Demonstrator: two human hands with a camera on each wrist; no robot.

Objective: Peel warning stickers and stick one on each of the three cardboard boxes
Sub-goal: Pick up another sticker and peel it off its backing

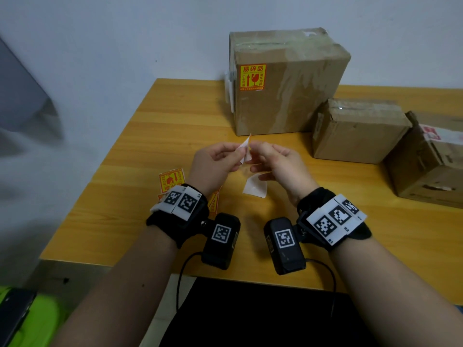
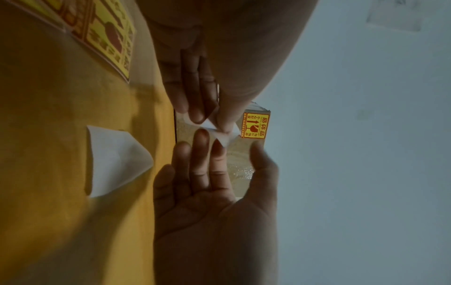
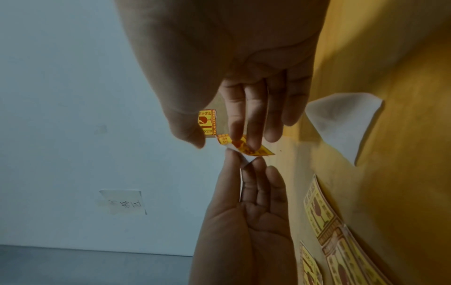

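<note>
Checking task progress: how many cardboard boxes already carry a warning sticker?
1. Only the tall box at the back shows a sticker on its front. The middle box and right box show none; their hidden faces cannot be checked.

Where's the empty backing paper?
In the head view, the backing paper lies on the table, just below the right hand, right of the spare stickers.

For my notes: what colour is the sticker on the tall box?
Yellow with red print; the sticker shows best in the head view.
</note>
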